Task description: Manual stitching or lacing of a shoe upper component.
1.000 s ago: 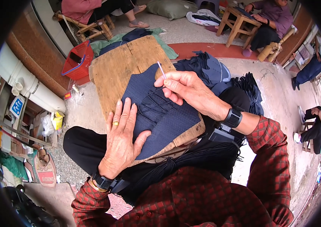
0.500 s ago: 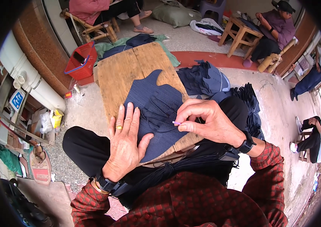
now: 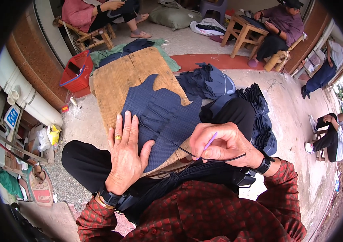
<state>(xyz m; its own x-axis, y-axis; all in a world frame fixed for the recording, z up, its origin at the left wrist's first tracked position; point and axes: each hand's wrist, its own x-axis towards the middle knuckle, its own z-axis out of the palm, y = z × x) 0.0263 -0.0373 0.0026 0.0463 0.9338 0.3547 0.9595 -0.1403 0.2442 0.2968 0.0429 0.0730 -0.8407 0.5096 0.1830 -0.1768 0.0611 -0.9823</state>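
Note:
A dark blue fabric piece [image 3: 161,117] with a curved outline lies on a wooden board [image 3: 127,76] across my lap. My left hand [image 3: 126,155], a ring on one finger, presses flat on the near left part of the fabric. My right hand [image 3: 224,143] is closed near the board's front edge, pinching a thin purple needle-like tool [image 3: 210,140]. A black cord [image 3: 167,141] runs from that hand across the fabric. A bundle of black cords [image 3: 179,181] hangs over my lap below the board.
A heap of dark blue fabric pieces [image 3: 228,92] lies to the right of the board. A red basket [image 3: 75,70] stands at the far left. Other people sit on low wooden chairs [image 3: 94,34] and at a small wooden table [image 3: 246,30] behind; more people sit at the right.
My right hand has drawn back from the far part of the fabric to the board's near edge, pulling the black cord with it. My left hand has stayed pressed on the fabric.

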